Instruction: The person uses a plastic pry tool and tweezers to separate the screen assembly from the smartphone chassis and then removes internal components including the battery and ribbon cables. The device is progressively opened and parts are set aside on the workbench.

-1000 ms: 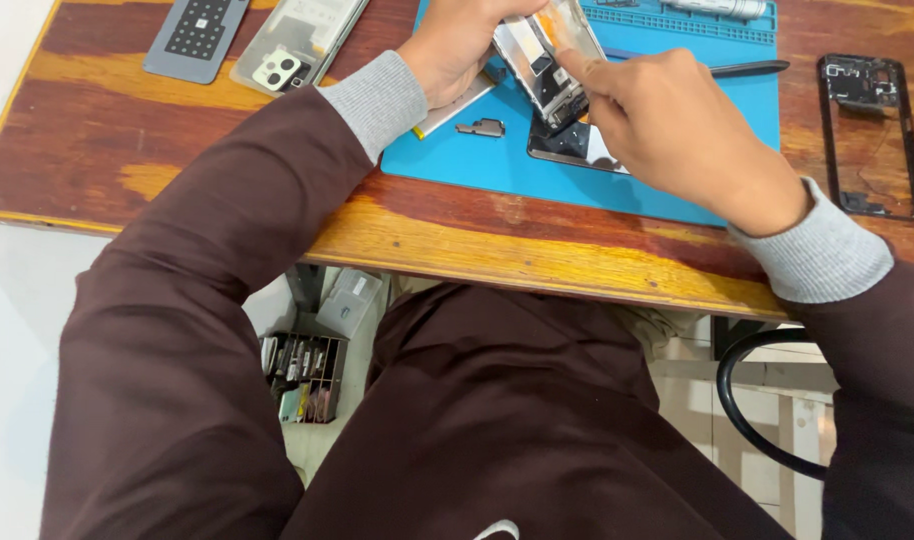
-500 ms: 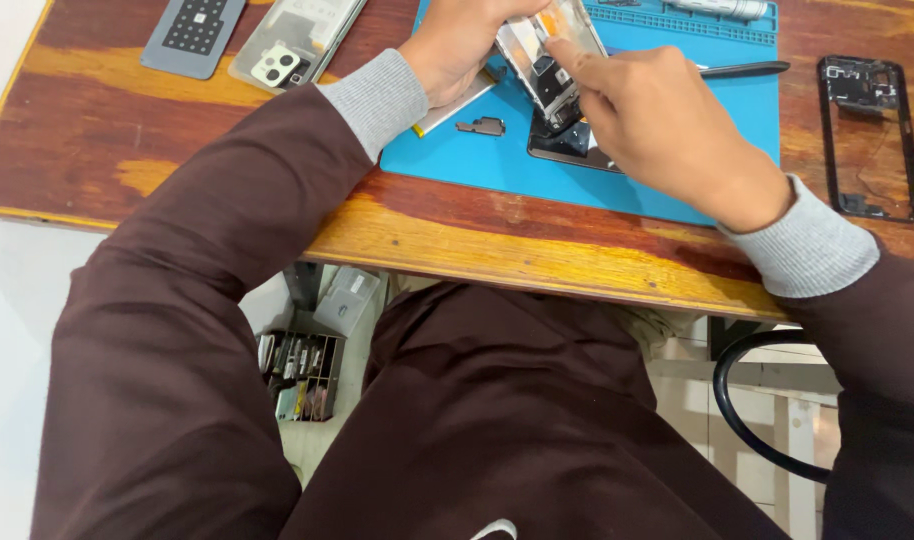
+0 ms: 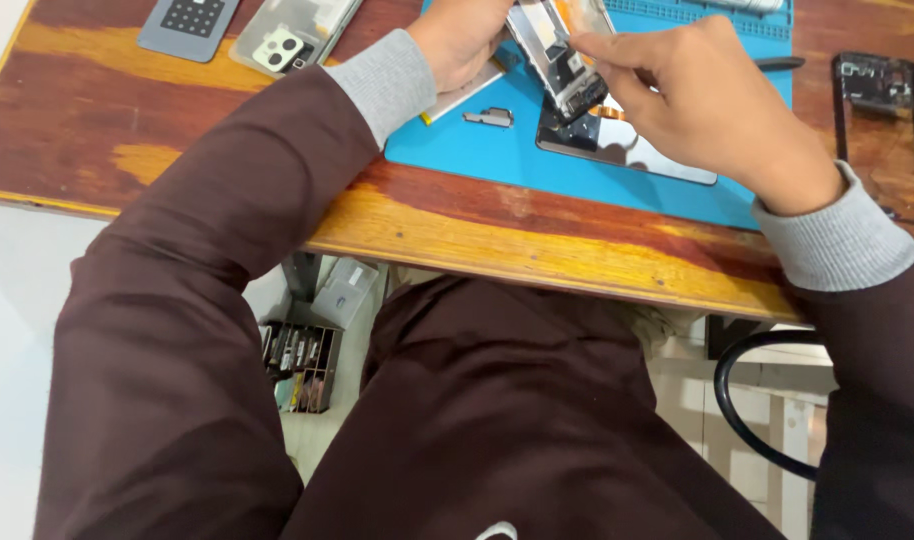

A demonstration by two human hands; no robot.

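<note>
My left hand (image 3: 464, 38) grips an opened phone body (image 3: 555, 55) and tilts it up over the blue work mat (image 3: 457, 150). My right hand (image 3: 712, 105) is at the same phone, its fingertips pinched on the upper right edge near an orange flex strip (image 3: 607, 113). Under the phone a dark glass panel (image 3: 627, 150) lies flat on the mat. A small grey metal bracket (image 3: 490, 117) rests on the mat just left of the panel. Both arms wear dark maroon sleeves with grey cuffs.
On the wooden table (image 3: 177, 110), a phone back cover with camera cutouts (image 3: 295, 32) and a grey keypad device (image 3: 189, 22) lie at the top left. A black phone frame (image 3: 880, 130) lies at the right. A black tool (image 3: 782, 63) sits on the mat's right. A small parts rack (image 3: 299, 365) stands below.
Both hands and the phone have stayed near the mat's top edge. My right hand has shifted slightly up and its fingers have closed in on the phone's upper edge.
</note>
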